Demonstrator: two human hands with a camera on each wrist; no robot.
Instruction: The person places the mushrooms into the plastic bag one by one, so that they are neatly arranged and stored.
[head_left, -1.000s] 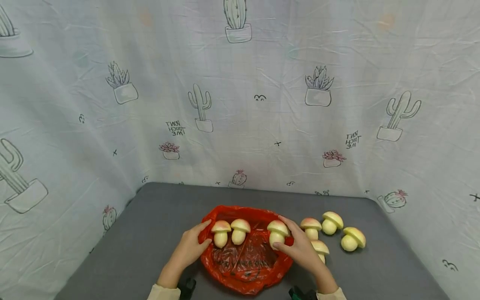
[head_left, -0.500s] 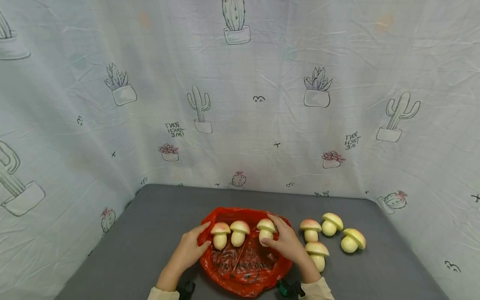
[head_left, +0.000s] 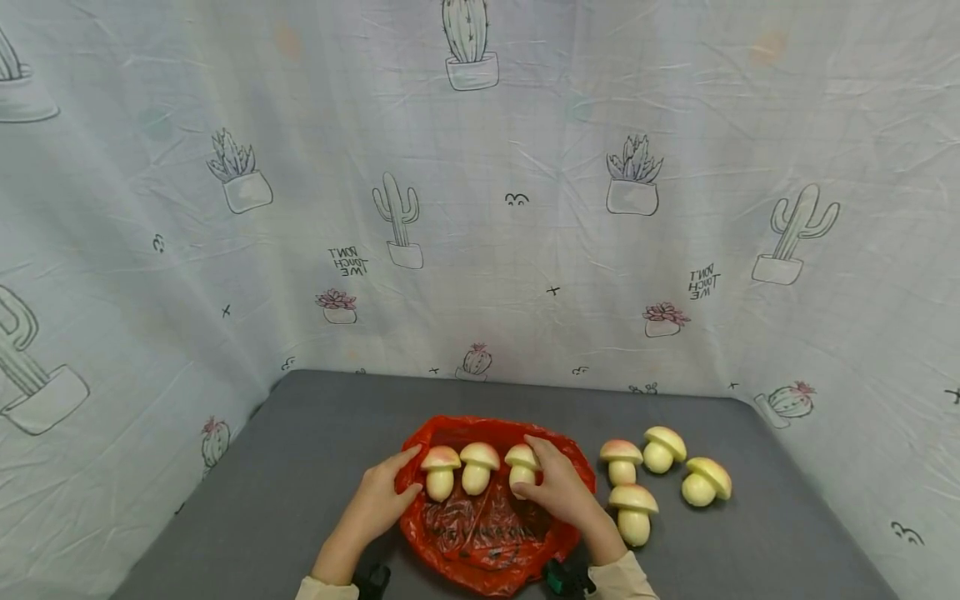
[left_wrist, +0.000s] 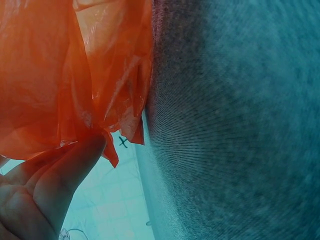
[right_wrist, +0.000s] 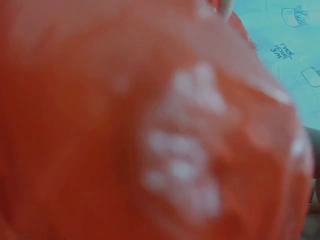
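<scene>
A red plastic bag (head_left: pixel 491 562) lies spread open at the centre of the table in the head view. My left hand (head_left: pixel 378 493) pinches its left edge; the left wrist view shows the fingers (left_wrist: pixel 65 175) at the bag's gathered rim. Two pale yellow mushrooms with pink-tinged caps, a left one (head_left: pixel 440 479) and a right one (head_left: pixel 477 475), stand side by side in the bag. Just right of them my right hand (head_left: pixel 562 492) grips a third mushroom (head_left: pixel 520 467) between thumb and fingers, over the bag's inside. Blurred red plastic (right_wrist: pixel 100 150) fills most of the right wrist view.
Several more mushrooms sit on the grey table (head_left: pixel 330 433) right of the bag: a near one (head_left: pixel 633 512), one behind it (head_left: pixel 622 462), a far one (head_left: pixel 663 450) and a tilted one (head_left: pixel 705 482). A cactus-print cloth (head_left: pixel 480 250) hangs behind.
My right hand has moved left with its mushroom, from the bag's right rim to beside the two others. A mushroom outside on the right is now uncovered. My left hand stays put.
</scene>
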